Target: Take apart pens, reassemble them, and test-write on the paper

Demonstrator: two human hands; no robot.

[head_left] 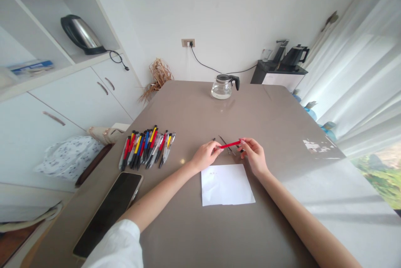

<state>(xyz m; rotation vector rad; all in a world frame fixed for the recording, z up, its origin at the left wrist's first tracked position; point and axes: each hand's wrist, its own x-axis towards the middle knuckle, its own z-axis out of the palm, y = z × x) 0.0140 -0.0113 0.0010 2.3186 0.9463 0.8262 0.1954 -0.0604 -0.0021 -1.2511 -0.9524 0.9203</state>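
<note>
A red pen barrel (230, 145) is stretched level between my two hands, above the table. My left hand (206, 156) pinches its left end, and my right hand (255, 157) has the other end between thumb and fingers. Under and behind the barrel lie thin dark pen parts (223, 139), like refills. Something small and dark shows by my right fingers; whether they hold it I cannot tell. Just in front of my hands is a white sheet of paper (228, 186) with faint marks near its top left.
Several pens (147, 147) in mixed colours lie grouped at the left of the table (269, 226). A phone (109, 213) lies beside my left forearm. At the far edge stands a glass pot (221, 89) with clear liquid. White cabinets (72, 92) border the left side.
</note>
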